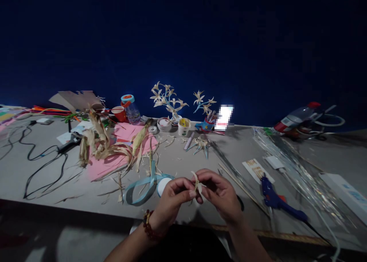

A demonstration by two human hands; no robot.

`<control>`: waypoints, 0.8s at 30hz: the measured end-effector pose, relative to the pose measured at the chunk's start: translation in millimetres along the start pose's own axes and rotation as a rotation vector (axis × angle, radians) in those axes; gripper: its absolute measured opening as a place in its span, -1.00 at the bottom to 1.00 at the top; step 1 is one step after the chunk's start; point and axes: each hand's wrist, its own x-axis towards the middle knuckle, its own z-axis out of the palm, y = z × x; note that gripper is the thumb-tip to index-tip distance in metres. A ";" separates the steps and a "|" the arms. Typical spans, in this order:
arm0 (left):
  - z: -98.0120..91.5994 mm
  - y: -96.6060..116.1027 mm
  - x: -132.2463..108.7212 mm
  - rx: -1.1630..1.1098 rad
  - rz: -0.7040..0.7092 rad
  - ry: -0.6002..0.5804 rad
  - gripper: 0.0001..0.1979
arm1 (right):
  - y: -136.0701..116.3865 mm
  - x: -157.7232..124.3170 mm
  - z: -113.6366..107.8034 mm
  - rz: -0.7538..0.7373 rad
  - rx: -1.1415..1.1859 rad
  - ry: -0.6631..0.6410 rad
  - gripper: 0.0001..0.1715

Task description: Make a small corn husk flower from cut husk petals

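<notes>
Near the front edge of the table, my left hand (177,197) and my right hand (219,193) meet, both pinching a small pale husk flower piece (197,182) between the fingertips. A beaded bracelet circles my left wrist. Just left of my hands lies a loop of light blue ribbon (137,193) beside a round white disc (164,186). Beyond them rests a small bunch of husk flowers with blue stems (200,145). Finished-looking husk flowers (169,97) stand upright at the back.
Dried husks (100,143) lie over pink paper (107,164) at the left, near a black cable (47,164). To the right are thin wires (229,162), a blue glue gun (273,199), clear-wrapped strips (304,178) and a bottle (296,117). White tubs (184,127) stand at the back.
</notes>
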 end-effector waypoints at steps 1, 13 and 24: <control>0.4 0.5 0.6 -0.022 -0.008 0.002 -0.81 | 0.4 0.0 0.2 -0.003 -0.008 0.009 -0.85; -2.2 -0.4 2.5 -0.107 -0.079 0.025 -0.83 | -4.9 2.7 3.4 -0.112 -0.211 0.016 -0.91; -2.6 -1.9 2.5 -0.121 -0.073 0.015 -0.80 | -5.6 6.2 10.6 -0.081 -0.114 0.042 -0.92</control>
